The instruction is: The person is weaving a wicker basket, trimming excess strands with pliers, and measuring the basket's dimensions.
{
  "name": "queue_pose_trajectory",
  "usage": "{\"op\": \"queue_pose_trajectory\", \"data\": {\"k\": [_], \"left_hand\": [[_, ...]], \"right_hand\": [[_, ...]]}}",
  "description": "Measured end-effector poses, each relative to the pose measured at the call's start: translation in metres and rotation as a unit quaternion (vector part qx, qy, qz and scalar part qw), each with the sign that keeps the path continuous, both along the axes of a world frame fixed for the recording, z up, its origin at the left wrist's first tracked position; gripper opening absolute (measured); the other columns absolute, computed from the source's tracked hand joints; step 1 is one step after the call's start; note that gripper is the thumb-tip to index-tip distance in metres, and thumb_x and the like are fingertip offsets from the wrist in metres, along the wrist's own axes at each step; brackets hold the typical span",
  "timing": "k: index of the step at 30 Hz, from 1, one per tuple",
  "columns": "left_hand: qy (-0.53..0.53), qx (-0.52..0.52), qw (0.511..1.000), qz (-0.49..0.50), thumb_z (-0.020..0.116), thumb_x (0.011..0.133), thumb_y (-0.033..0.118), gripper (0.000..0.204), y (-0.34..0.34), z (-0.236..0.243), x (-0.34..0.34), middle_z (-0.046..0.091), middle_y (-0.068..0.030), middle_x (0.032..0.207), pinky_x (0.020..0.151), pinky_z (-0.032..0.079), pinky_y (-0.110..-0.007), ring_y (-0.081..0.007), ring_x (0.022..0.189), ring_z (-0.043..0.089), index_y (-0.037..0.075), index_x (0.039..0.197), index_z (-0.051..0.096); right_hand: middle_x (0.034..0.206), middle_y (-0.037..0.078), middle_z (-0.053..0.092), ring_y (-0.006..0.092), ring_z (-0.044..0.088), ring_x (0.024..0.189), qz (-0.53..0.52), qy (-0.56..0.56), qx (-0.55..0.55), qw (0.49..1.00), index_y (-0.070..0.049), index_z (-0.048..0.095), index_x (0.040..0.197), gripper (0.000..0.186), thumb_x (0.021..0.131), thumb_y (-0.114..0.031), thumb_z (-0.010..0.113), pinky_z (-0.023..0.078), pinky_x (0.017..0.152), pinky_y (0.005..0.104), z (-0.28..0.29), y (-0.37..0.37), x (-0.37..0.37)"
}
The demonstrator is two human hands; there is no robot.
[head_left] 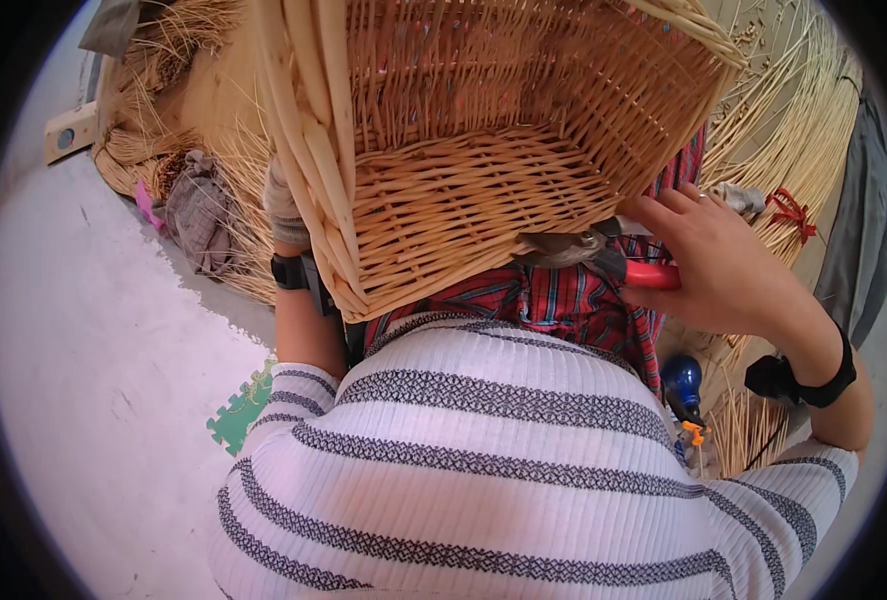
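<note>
A wicker basket (pixel 464 190) of pale brown woven rods lies tilted over my lap, its open side facing me. My right hand (pixel 724 255) is closed round the red handles of pruning shears (pixel 654 275). The metal jaws of the shears touch or nearly touch the basket's near right edge. At the basket's left side is my left hand (pixel 284 208), in a light-coloured glove. Its fingers are hidden behind the basket wall, so their grip does not show. A red plaid cloth (pixel 554 300) covers my lap beneath the basket.
Long pale rods (pixel 794 130) lie in a bundle at the right, tied with a red strip (pixel 792 215). A blue round object (pixel 682 380) sits below my right hand. Wicker strands and a grey cloth (pixel 201 210) lie at the left, near a green foam mat piece (pixel 244 408).
</note>
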State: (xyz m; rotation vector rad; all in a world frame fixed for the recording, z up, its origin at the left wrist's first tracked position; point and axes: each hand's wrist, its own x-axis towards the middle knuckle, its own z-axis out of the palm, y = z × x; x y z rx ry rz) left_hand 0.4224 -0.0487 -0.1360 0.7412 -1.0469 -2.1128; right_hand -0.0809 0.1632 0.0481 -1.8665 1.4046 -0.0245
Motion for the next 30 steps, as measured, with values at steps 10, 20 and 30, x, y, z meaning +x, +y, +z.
{"op": "queue_pose_trajectory", "data": {"k": [10,20,30], "left_hand": [[0.069,0.13,0.984,0.102,0.073,0.089,0.024,0.052,0.04,0.066,-0.061,0.071,-0.0219,0.109,0.078,0.065,-0.038,-0.0301,0.092,0.074,-0.009,0.126,0.058],[0.152,0.405,0.87,0.237,0.073,0.088,0.023,0.059,0.035,0.101,-0.091,0.067,-0.0231,0.12,0.085,0.063,-0.04,-0.0322,0.103,0.071,-0.007,0.134,0.052],[0.145,0.001,0.982,0.121,0.077,0.079,0.013,0.091,0.053,0.126,-0.152,0.044,-0.0218,0.151,0.104,0.054,-0.047,-0.0379,0.131,0.054,0.007,0.157,0.029]], "right_hand": [[0.1,0.026,0.066,0.0421,0.065,0.101,-0.053,-0.076,0.204,0.975,0.005,0.056,0.116,0.057,0.09,-0.044,0.068,0.051,0.09,0.0475,0.022,0.01,0.027],[0.088,0.025,0.068,0.0434,0.068,0.088,-0.05,-0.003,0.332,0.942,0.005,0.057,0.109,0.055,0.096,-0.048,0.06,0.053,0.079,0.0489,0.049,-0.001,0.037],[0.115,0.014,0.062,0.0352,0.058,0.109,-0.051,-0.028,-0.074,0.996,-0.004,0.059,0.126,0.065,0.073,-0.034,0.083,0.045,0.095,0.045,0.012,0.004,0.033]]}}
